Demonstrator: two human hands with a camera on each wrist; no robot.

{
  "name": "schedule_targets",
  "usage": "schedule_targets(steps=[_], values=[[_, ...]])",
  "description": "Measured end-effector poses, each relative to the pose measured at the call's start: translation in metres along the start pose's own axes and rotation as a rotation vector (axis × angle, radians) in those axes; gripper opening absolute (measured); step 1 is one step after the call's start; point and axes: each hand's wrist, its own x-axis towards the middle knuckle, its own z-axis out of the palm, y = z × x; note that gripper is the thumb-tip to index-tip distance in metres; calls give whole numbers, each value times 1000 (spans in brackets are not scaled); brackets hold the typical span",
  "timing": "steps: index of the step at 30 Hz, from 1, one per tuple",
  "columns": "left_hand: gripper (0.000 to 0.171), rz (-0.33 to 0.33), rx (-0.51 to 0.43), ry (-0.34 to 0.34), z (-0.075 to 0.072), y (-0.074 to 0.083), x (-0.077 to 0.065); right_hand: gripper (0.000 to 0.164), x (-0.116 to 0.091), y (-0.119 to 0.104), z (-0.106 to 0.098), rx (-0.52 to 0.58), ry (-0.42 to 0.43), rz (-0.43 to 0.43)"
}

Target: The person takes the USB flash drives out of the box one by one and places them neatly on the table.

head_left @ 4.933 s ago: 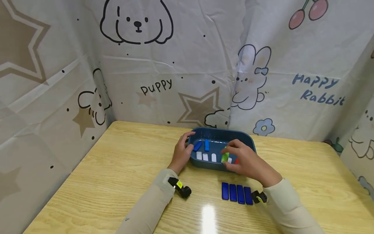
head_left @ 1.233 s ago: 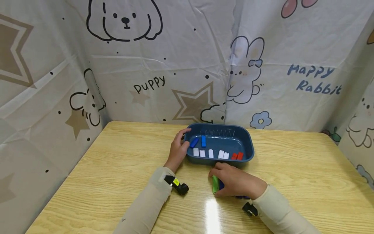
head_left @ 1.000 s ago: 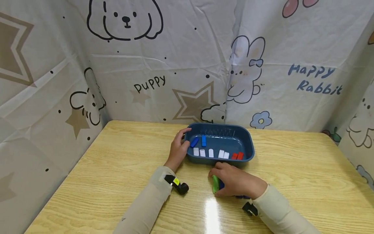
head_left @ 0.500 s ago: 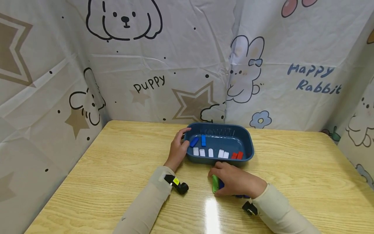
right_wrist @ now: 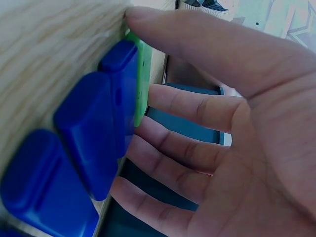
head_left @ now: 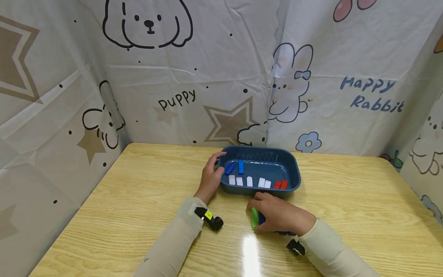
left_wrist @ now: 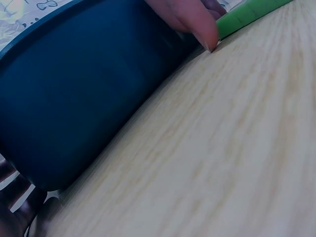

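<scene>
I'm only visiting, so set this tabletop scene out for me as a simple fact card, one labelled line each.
Left hand: grips the left end of the basin
Right hand: holds the green piece between thumb and fingers
Beside the green piece: dark blue pieces, side by side on the table
In the basin: five white pieces, two red pieces, two blue pieces
Backdrop: pale cloth with cartoon animals

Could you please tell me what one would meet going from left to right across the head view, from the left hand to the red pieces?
Left hand, dark blue piece in the tray, light blue piece, middle white piece, green piece, rightmost white pair, red pieces.
</scene>
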Motion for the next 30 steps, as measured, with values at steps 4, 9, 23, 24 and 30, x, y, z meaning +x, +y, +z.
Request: schedule_targets(steps=[4,9,23,24,30], values=[[50,-5,0,-3,1,0,-1,48,0,0,1,5,-2,2],[50,-2,-1,-2,1,-2,0,49,0,0,1,3,-5,5],[49,-2,-4,4,0,-3,-1,56,-3,1,-7,29,5,-31],[49,0,-2,5,0,-3,-1,55,-3,2,-9,37,19,-53],[49,11,3,9,1,-2,1,33,-6,5,-22,90,148,-154]])
